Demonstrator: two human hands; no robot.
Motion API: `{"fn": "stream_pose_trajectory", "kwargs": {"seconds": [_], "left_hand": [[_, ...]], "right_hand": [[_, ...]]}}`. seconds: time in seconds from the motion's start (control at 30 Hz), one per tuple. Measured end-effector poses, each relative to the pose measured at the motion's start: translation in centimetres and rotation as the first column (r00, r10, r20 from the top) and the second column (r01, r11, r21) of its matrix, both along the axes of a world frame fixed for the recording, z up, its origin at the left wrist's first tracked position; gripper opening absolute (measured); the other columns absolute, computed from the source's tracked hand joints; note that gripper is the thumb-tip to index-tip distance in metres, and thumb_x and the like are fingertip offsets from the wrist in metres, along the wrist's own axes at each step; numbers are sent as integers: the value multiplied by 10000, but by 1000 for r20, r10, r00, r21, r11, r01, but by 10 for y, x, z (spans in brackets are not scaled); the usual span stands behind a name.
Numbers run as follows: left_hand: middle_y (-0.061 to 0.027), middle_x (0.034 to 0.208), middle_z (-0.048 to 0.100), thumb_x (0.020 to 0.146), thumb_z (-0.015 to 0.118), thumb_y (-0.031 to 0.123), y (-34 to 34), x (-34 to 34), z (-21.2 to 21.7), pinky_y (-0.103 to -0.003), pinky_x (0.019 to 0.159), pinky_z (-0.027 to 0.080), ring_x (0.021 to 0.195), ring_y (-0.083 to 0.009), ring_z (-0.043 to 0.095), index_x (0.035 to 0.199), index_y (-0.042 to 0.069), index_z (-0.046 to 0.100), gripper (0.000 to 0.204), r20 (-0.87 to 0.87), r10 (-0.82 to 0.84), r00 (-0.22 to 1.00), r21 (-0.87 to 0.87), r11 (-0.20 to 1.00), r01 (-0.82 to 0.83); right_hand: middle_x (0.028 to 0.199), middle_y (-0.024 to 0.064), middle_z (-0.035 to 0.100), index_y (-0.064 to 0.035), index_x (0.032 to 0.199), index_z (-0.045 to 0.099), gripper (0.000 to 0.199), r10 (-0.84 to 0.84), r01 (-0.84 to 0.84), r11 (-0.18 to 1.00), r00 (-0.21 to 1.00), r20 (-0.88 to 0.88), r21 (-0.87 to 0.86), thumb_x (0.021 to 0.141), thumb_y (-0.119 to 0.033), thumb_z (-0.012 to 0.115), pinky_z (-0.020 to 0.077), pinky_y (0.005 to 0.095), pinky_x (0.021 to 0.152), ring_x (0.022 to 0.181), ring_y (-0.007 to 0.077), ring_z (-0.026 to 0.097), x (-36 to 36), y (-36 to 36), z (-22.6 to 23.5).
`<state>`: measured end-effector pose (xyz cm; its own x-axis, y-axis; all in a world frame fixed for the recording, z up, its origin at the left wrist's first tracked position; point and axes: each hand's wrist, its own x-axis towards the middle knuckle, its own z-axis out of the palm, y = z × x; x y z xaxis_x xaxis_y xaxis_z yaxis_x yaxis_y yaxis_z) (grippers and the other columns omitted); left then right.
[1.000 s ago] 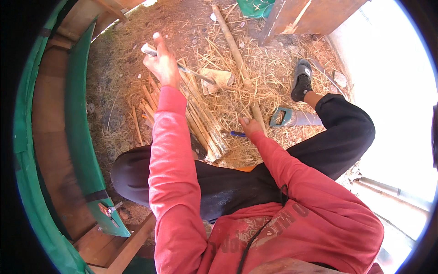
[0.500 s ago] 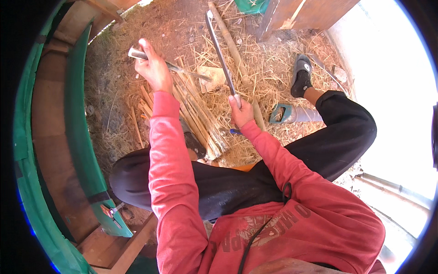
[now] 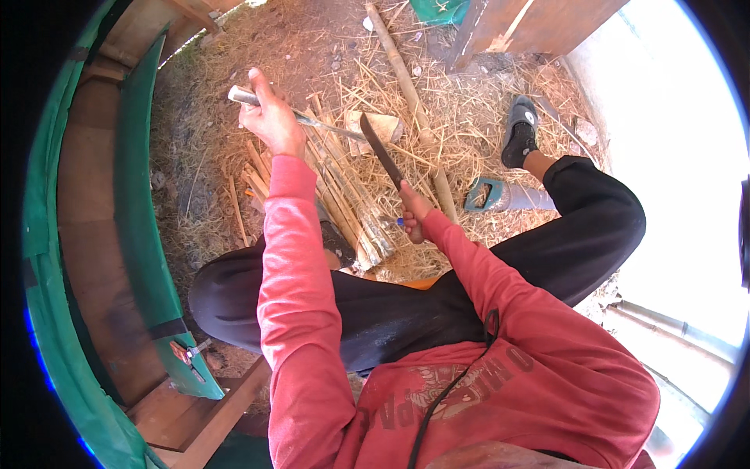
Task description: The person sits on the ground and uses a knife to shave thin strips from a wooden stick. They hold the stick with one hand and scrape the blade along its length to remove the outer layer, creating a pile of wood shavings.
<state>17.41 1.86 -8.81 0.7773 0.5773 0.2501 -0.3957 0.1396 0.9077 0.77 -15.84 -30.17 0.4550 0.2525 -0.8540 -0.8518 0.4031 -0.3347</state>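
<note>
My left hand is closed round a long narrow piece with a pale, blunt near end. Its thin greyish part runs out to the right, over a pale wood block; I cannot make out its kind. In my right hand is a machete, gripped by its handle. The dark machete blade points up and left, its tip close to the block and the thin piece. Below my left hand lies a bundle of split sticks, slanting toward my foot.
A long pole lies on the straw-strewn ground. To the right is a handsaw, near my sandalled foot. A wooden board stands at the far side. Green-covered panels curve along the left; a pale wall rises right.
The machete has come down from a raised position, its tip now near the block. My right hand has turned and dropped slightly; my left hand has shifted a little to the right.
</note>
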Motion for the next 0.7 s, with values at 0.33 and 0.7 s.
{"fn": "stream_pose_trajectory", "kwargs": {"seconds": [0.33, 0.7], "left_hand": [[61, 516, 375, 972, 583, 269, -6, -4, -2, -256, 430, 220, 443, -44, 313, 636, 162, 373, 410, 10, -47, 999, 23, 999, 47], [39, 523, 387, 939, 598, 173, -4, -3, 2, -282, 430, 241, 449, -64, 333, 626, 139, 387, 379, 10, 121, 993, -41, 992, -120]], "right_hand": [[541, 3, 463, -53, 729, 558, 355, 105, 396, 834, 570, 815, -384, 930, -334, 645, 385, 311, 448, 468, 103, 450, 12, 11, 58], [702, 178, 606, 39, 824, 613, 729, 389, -118, 700, 890, 238, -704, 825, -689, 576, 472, 430, 603, 647, 300, 606, -14, 9, -40]]}}
